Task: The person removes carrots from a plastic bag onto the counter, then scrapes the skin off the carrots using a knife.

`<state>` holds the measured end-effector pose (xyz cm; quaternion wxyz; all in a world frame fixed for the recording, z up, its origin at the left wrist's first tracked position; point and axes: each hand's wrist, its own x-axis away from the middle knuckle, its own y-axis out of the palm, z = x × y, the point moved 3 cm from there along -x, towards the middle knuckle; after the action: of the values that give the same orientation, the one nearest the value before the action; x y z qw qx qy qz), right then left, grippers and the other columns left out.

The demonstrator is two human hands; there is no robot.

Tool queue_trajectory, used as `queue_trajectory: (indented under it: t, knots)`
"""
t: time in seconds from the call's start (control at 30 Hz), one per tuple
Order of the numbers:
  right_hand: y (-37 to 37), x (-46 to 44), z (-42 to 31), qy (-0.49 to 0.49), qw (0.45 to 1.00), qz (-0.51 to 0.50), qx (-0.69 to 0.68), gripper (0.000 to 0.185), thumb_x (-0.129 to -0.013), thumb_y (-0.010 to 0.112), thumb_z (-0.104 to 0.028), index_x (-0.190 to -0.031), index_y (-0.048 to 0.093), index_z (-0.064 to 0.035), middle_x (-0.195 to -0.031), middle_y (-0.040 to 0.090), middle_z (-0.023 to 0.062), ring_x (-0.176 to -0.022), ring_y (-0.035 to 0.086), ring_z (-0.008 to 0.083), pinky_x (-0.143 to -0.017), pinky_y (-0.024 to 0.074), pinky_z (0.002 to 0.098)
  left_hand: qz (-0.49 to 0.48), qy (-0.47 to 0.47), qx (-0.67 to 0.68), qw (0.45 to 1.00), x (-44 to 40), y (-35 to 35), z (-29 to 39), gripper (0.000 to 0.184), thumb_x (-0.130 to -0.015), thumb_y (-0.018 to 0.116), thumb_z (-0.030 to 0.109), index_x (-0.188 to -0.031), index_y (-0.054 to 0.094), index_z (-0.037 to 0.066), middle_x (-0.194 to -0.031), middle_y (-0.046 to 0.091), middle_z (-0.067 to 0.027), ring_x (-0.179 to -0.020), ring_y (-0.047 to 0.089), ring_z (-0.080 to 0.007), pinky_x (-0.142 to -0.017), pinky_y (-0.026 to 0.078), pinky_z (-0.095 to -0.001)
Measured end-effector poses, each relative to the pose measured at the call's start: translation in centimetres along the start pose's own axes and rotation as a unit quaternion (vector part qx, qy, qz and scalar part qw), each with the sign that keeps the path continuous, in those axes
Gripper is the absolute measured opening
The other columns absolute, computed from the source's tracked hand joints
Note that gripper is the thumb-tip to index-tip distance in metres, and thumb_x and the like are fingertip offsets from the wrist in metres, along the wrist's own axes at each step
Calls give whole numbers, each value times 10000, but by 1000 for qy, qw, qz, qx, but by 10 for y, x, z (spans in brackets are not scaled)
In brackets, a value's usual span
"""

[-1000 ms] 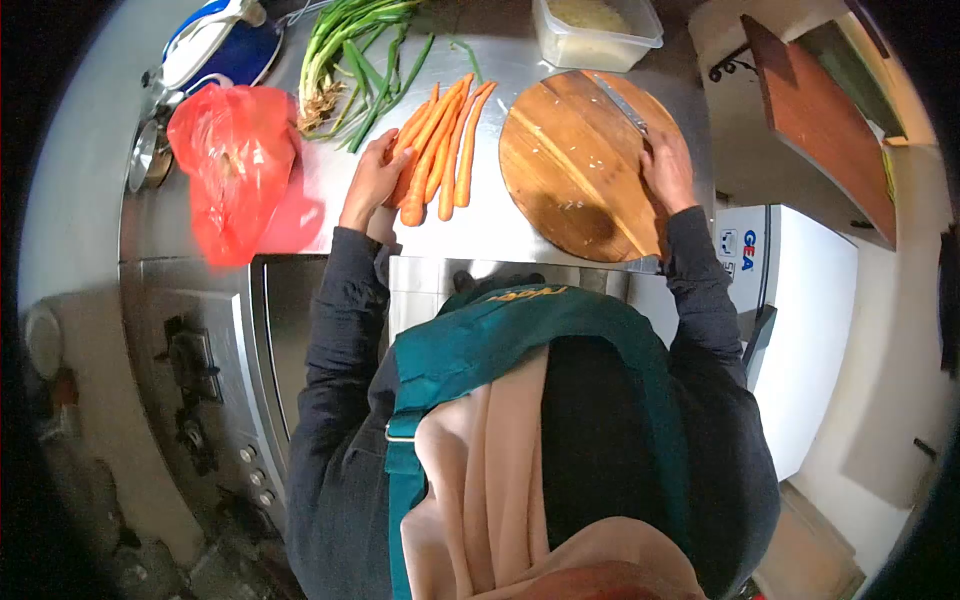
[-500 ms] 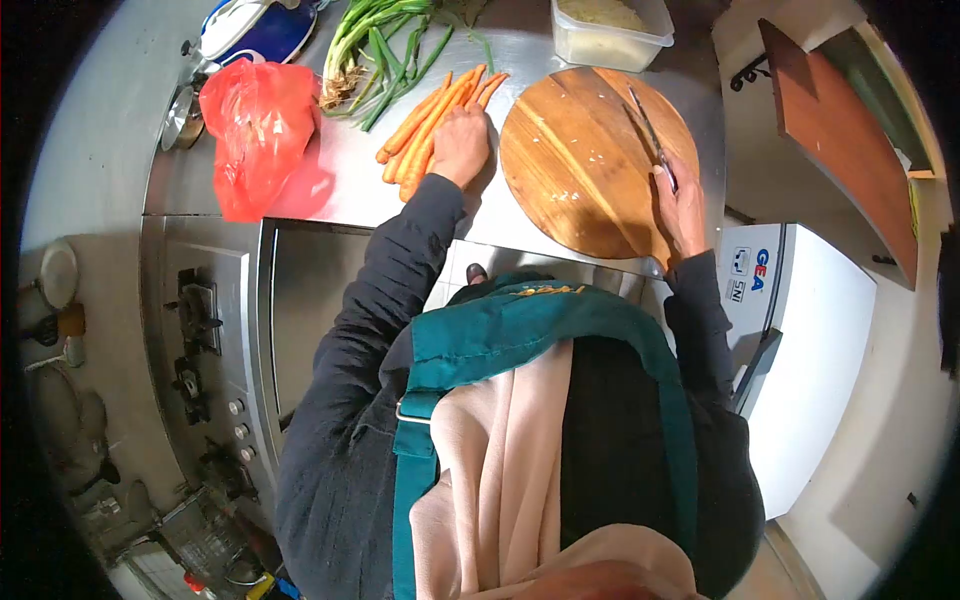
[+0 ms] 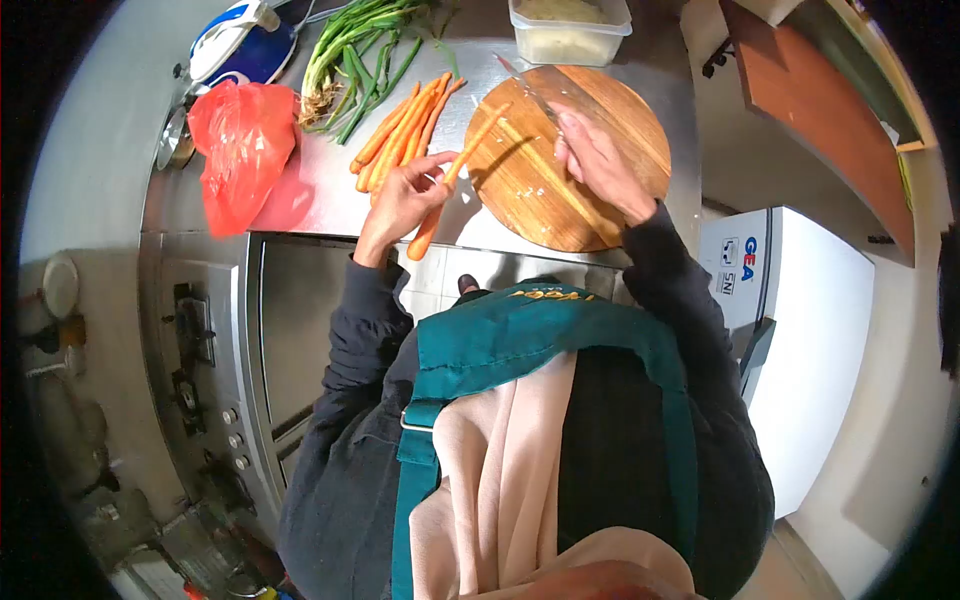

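Observation:
A long carrot (image 3: 428, 232) is pinched in my left hand (image 3: 405, 203), its thick end toward me and its thin tip reaching over the left edge of the round wooden board (image 3: 620, 115). My right hand (image 3: 597, 160) is closed around the handle of a knife (image 3: 524, 84), whose blade points up and left above the board. Small pale bits dot the wood. Just beyond my left hand lies a bunch of carrots (image 3: 402, 132) on the steel counter.
Spring onions (image 3: 365, 60) lie behind the carrots. A red plastic bag (image 3: 243, 145) and a blue-white iron (image 3: 240, 45) are at the left. A clear tub (image 3: 572, 42) with pale contents stands behind the board. A white fridge (image 3: 810, 350) is at my right, a stove (image 3: 205, 340) at left.
My left hand has picked one carrot from the bunch and brought it toward me. My right hand has lifted the knife from the board's right side and moved left.

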<state>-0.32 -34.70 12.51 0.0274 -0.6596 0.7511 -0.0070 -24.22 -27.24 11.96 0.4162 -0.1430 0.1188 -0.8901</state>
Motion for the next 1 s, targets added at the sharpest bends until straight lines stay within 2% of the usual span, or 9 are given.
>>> queue_trajectory:
  t: [0.1,0.27,0.57,0.63,0.73,0.8,0.9,0.97,1.0]
  knots:
    - [19,-17,5,-11,998,-65,-5,470,-942,388,-358,-1277,422,-30,-672,417,-22,-603,401,62,-517,359,205,8,17,-27,999,12,2,0,354,-786,596,29,-1139,567,32,-740,483,63,-623,445,-8,-568,372,-157]
    - [45,-23,3,48,991,-121,-33,405,-922,458,-314,-1224,478,-45,-686,410,-44,-611,396,36,-493,341,183,30,10,-13,999,30,-3,-3,351,-774,603,34,-1124,587,54,-750,456,64,-629,417,-11,-561,362,-168]
    - [81,-41,27,80,987,-125,-54,223,-914,482,-273,-974,543,-67,-623,408,-64,-500,356,17,-426,282,157,95,-13,-73,993,55,-14,-24,413,-730,595,33,-1140,587,84,-786,458,46,-653,427,-42,-615,401,-199]
    - [86,-45,35,155,978,-115,-85,207,-920,468,-279,-879,504,-80,-602,417,-49,-471,354,18,-406,270,159,103,-24,-73,992,57,-15,-25,418,-719,599,37,-1130,597,108,-776,463,46,-655,432,-43,-613,402,-196]
    - [92,-55,40,177,972,-125,-95,224,-930,439,-271,-834,460,-70,-596,422,-34,-443,353,26,-375,273,169,106,-35,-44,993,58,-15,-36,354,-745,592,100,-1097,604,71,-770,542,-4,-637,488,-76,-599,431,-227]
    - [97,-61,49,191,967,-134,-102,232,-932,432,-270,-825,451,-65,-599,425,-29,-436,352,28,-367,276,173,99,-52,184,977,55,-15,-50,382,-794,567,105,-1168,539,30,-845,574,-7,-676,522,-76,-621,445,-221]
    - [107,-61,60,226,962,-138,-63,241,-935,421,-251,-961,496,-24,-608,432,-20,-431,352,33,-359,285,179,148,-93,311,934,50,-16,-62,428,-835,540,115,-1233,450,-14,-930,590,-34,-711,548,-85,-643,460,-223]
    - [111,-57,60,183,973,-116,-84,328,-929,434,-244,-1143,496,-4,-620,439,-11,-431,350,35,-356,279,180,144,-89,365,915,45,-13,-66,457,-856,518,121,-1266,387,-30,-928,590,-57,-707,557,-104,-643,472,-238]
    - [112,-57,60,183,973,-116,-85,328,-929,434,-244,-1143,496,-4,-620,439,-11,-431,350,35,-356,279,180,129,-71,432,890,43,-11,-64,441,-864,502,115,-1265,385,-27,-911,584,-64,-694,551,-112,-625,473,-242]
